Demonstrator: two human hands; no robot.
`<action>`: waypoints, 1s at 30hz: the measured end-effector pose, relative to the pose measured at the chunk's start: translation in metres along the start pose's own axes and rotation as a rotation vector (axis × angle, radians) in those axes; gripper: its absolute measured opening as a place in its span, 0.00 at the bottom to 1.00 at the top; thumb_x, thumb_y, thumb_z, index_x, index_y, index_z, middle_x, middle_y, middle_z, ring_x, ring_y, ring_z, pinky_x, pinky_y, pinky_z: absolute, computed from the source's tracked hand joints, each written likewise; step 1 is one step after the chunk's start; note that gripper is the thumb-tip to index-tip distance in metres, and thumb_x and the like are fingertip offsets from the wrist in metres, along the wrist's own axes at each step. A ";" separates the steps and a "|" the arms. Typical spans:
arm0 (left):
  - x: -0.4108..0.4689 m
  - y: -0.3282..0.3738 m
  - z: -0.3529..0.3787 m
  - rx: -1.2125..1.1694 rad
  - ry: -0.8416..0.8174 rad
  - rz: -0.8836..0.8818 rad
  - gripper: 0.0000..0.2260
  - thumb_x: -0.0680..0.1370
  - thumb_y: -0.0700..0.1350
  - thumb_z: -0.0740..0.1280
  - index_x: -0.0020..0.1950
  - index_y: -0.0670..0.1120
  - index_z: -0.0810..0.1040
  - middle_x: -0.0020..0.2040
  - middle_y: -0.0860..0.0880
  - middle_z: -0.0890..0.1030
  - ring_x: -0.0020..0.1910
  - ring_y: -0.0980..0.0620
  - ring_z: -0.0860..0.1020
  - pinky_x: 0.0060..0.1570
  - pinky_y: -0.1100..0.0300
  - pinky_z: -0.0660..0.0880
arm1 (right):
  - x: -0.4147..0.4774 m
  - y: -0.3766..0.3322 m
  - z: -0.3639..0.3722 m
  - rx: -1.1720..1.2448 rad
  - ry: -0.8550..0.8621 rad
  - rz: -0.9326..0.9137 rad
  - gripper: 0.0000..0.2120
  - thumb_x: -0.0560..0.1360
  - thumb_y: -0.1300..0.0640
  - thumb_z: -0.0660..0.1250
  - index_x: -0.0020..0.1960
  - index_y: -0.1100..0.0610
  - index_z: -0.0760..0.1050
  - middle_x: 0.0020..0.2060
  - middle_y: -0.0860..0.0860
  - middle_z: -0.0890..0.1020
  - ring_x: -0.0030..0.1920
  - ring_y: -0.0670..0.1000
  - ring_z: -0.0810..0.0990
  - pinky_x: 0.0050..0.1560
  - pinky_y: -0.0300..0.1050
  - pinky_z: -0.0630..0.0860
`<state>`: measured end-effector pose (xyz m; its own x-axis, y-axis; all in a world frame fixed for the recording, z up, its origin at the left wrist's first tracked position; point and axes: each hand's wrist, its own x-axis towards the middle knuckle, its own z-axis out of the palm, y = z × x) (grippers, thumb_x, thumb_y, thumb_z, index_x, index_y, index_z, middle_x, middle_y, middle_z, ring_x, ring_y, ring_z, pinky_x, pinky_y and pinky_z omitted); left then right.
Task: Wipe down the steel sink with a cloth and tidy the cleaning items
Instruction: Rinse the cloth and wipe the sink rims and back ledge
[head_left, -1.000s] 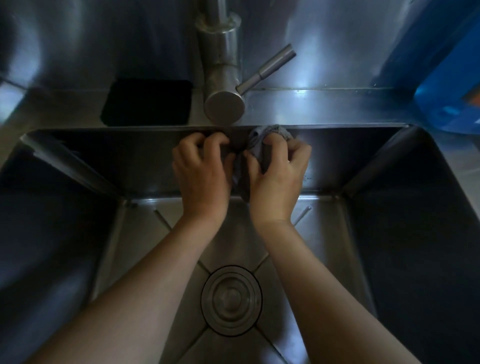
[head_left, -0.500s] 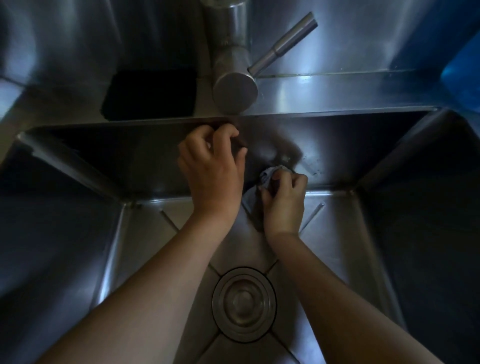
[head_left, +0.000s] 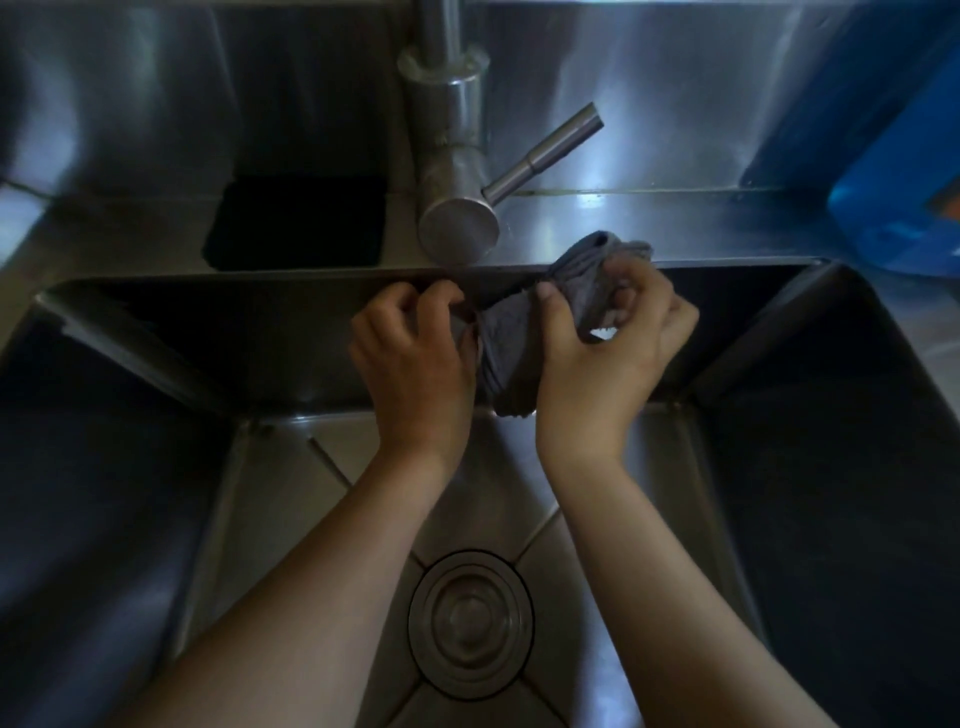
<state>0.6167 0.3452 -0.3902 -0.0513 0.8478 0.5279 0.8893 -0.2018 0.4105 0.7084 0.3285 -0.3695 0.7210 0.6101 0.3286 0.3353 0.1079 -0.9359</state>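
Observation:
A grey cloth is bunched between both my hands, in front of the back wall of the steel sink. My right hand grips its upper part, which pokes up over the sink's back rim. My left hand has its fingers curled and pinches the cloth's left edge. The cloth's lower end hangs down near the foot of the back wall. The round drain lies in the sink floor, between my forearms.
A steel tap with a lever handle stands on the back ledge just above my hands. A black rectangular item lies on the ledge to its left. A blue container stands at the far right.
My right hand has lifted the cloth from low on the back wall up to the rim. My left hand now pinches the cloth's edge.

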 end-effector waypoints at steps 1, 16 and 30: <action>0.000 0.001 0.000 0.003 0.004 -0.004 0.16 0.65 0.36 0.73 0.52 0.39 0.78 0.52 0.34 0.75 0.49 0.32 0.74 0.47 0.44 0.71 | 0.001 -0.001 0.001 -0.026 0.006 -0.015 0.19 0.68 0.60 0.74 0.56 0.56 0.73 0.49 0.43 0.63 0.48 0.43 0.70 0.55 0.29 0.70; -0.004 -0.003 0.010 0.000 0.068 0.042 0.16 0.72 0.44 0.68 0.55 0.48 0.64 0.53 0.34 0.73 0.49 0.34 0.73 0.47 0.45 0.71 | -0.030 0.096 0.010 -0.269 -0.106 0.188 0.16 0.68 0.67 0.72 0.52 0.61 0.71 0.50 0.50 0.63 0.45 0.41 0.64 0.50 0.19 0.57; -0.009 0.011 0.004 -0.025 -0.023 -0.024 0.19 0.70 0.41 0.71 0.57 0.43 0.68 0.56 0.34 0.70 0.53 0.35 0.71 0.49 0.44 0.70 | -0.027 0.095 -0.041 -0.231 -0.255 0.392 0.18 0.71 0.67 0.69 0.52 0.51 0.67 0.53 0.47 0.64 0.48 0.47 0.72 0.47 0.24 0.61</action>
<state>0.6282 0.3369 -0.3936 -0.0619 0.8636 0.5004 0.8764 -0.1928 0.4412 0.7458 0.2901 -0.4626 0.6582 0.7449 -0.1090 0.2155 -0.3252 -0.9208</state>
